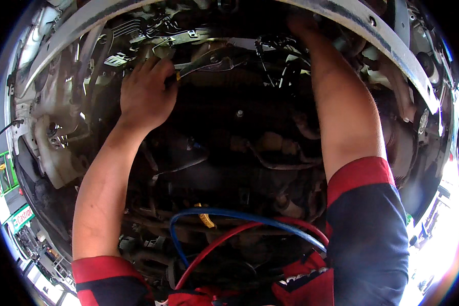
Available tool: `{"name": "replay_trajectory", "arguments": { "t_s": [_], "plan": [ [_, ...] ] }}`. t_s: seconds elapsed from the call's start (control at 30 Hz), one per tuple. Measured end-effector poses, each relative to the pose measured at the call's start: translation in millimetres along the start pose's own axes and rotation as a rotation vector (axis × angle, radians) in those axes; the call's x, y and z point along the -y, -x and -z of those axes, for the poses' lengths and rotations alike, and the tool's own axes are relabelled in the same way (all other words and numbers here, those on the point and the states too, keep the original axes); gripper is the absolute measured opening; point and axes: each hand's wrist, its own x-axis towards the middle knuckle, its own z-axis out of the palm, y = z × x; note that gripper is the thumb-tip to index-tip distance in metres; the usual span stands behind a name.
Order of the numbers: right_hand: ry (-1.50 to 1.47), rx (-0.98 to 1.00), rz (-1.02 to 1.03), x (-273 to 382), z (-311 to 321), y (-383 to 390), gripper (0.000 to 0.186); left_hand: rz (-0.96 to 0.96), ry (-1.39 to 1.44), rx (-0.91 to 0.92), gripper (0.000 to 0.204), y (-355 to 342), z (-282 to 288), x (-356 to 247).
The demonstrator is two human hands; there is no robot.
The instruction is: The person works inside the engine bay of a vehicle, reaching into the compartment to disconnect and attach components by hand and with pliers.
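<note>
Yellow-tipped cable (209,66) lies far in the scene, left of centre, its long axis running roughly left to right, the yellow end pointing left beside the thumb of the half-curled left hand (147,94); whether that hand grips it, I cannot tell. Shadow obscures the far right hand (302,24), its fingers and hold unreadable.

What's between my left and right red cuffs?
In the head view, a blue hose and a red hose arch between the left cuff and right cuff; a small yellow part shows behind the blue hose.
</note>
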Motion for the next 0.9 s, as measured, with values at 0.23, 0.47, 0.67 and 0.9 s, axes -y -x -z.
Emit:
{"name": "replay_trajectory", "arguments": {
  "t_s": [0.23,0.47,0.67,0.9],
  "plan": [
    [-0.002,-0.01,-0.004,0.6,-2.4,2.0,0.043,0.013,-0.007,-0.025,0.018,-1.3,-1.0,-2.6],
    [-0.014,-0.031,-0.001,3.8,-1.0,9.8,0.044,-0.016,-0.03,0.001,0.02,-0.7,-0.4,1.6],
    [-0.049,-0.138,0.071,23.3,42.4,55.0,0.046,0.015,-0.004,0.022,0.019,0.4,-5.6,7.7],
    [-0.109,0.213,0.4,54.7,141.7,144.5,0.038,0.03,0.089,0.069,0.019,-33.5,16.0,-35.0]
  ]
}}
